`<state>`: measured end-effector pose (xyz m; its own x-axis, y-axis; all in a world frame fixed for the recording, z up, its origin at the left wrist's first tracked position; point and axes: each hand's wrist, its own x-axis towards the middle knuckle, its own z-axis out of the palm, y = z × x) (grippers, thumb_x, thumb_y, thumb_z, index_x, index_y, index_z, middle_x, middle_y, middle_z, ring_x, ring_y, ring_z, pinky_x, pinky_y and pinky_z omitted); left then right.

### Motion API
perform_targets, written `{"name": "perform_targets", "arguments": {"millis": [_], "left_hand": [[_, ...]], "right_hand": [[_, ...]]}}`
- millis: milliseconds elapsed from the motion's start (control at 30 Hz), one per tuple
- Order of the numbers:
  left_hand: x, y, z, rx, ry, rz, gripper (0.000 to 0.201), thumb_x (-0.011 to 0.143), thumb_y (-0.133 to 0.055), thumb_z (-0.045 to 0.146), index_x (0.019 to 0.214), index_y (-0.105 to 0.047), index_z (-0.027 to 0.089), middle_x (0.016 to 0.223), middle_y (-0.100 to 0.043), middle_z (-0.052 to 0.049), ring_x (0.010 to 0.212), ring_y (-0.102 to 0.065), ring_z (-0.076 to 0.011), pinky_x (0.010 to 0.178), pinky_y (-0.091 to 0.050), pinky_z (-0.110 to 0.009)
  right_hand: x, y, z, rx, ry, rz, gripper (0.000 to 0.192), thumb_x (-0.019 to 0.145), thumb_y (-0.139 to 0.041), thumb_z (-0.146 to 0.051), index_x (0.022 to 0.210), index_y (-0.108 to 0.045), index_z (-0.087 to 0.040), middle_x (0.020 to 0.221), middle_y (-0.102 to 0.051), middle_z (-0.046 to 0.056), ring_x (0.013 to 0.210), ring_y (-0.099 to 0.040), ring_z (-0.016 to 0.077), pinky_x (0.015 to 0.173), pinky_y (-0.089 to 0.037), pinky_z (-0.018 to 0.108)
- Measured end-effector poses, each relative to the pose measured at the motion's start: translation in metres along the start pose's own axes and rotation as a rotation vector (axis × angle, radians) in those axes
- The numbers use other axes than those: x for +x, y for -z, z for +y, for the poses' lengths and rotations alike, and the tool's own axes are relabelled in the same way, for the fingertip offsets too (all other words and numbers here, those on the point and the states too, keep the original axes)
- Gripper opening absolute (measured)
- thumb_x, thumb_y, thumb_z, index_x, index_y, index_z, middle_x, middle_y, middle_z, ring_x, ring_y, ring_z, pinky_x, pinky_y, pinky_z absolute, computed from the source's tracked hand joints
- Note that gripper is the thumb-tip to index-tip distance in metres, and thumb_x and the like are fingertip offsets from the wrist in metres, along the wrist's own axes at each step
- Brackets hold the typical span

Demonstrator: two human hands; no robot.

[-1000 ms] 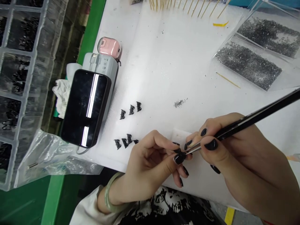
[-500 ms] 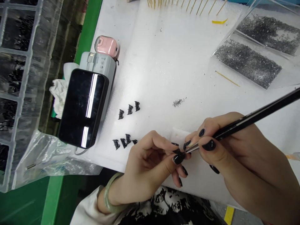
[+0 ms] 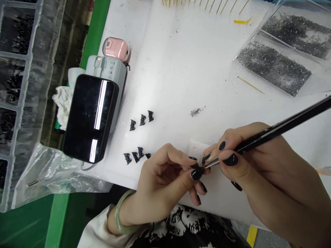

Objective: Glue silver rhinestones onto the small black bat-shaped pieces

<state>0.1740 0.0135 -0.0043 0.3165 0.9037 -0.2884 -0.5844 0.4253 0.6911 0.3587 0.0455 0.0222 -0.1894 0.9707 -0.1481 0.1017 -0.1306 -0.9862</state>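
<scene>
My left hand (image 3: 162, 182) pinches a small black plastic part (image 3: 197, 166) between thumb and fingertips, just above the near edge of the white foam mat (image 3: 186, 69). My right hand (image 3: 261, 168) grips long black tweezers (image 3: 274, 131), whose silver tips touch that part. Three more black parts (image 3: 141, 120) lie in a row on the mat, left of my hands. Another small group of black parts (image 3: 136, 156) lies nearer the mat's edge. A tiny heap of metal pins (image 3: 196, 112) lies beyond my fingers.
A dark phone (image 3: 89, 117) rests on a grey power bank (image 3: 108, 74), with a pink earbud case (image 3: 116, 49) behind. A clear compartment box (image 3: 18, 79) of black parts stands at left. Clear trays of dark pins (image 3: 274, 67) and wooden sticks (image 3: 201, 4) sit at the back.
The view has drifted slightly, so everything on the table sits a little further left and up. Both hands hold the same pose with the tweezers on the part.
</scene>
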Motion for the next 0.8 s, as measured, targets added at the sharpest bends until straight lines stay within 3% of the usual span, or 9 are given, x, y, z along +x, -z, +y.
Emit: {"name": "perform_targets", "arguments": {"millis": [167, 333, 467, 800], "left_hand": [[0.000, 0.001, 0.000, 0.018, -0.006, -0.005, 0.024, 0.102, -0.065, -0.001, 0.110, -0.075, 0.020, 0.094, -0.083, 0.000, 0.075, -0.083, -0.0103, 0.064, -0.068, -0.013], [-0.001, 0.001, 0.000, 0.014, 0.015, 0.005, 0.025, 0.102, -0.065, 0.000, 0.109, -0.075, 0.021, 0.100, -0.085, 0.000, 0.078, -0.082, -0.0096, 0.064, -0.068, -0.013], [-0.001, 0.001, 0.001, -0.001, 0.037, 0.012, 0.023, 0.102, -0.066, 0.001, 0.107, -0.075, 0.022, 0.103, -0.086, 0.001, 0.076, -0.082, -0.0087, 0.064, -0.068, -0.013], [0.002, 0.003, -0.002, -0.030, 0.034, 0.016, 0.019, 0.101, -0.069, 0.003, 0.103, -0.075, 0.021, 0.098, -0.086, 0.002, 0.072, -0.081, -0.0081, 0.061, -0.068, -0.012]], "right_hand": [[0.000, 0.001, -0.004, 0.091, -0.028, -0.084, 0.012, 0.110, -0.062, -0.026, 0.099, -0.057, -0.029, 0.071, -0.072, -0.007, 0.044, -0.052, 0.0051, 0.043, -0.044, 0.012], [-0.001, 0.000, -0.003, 0.136, -0.060, -0.101, 0.010, 0.111, -0.060, -0.025, 0.103, -0.057, -0.030, 0.076, -0.072, -0.008, 0.066, -0.073, 0.0069, 0.062, -0.057, 0.009], [0.001, -0.002, -0.002, 0.190, -0.041, -0.070, 0.014, 0.110, -0.059, -0.019, 0.101, -0.057, -0.030, 0.077, -0.072, -0.008, 0.062, -0.070, 0.0054, 0.056, -0.054, 0.008], [0.000, 0.002, 0.006, 0.196, 0.030, -0.089, 0.010, 0.110, -0.062, -0.023, 0.102, -0.062, -0.030, 0.084, -0.073, -0.003, 0.067, -0.068, 0.0094, 0.060, -0.058, 0.013]]}}
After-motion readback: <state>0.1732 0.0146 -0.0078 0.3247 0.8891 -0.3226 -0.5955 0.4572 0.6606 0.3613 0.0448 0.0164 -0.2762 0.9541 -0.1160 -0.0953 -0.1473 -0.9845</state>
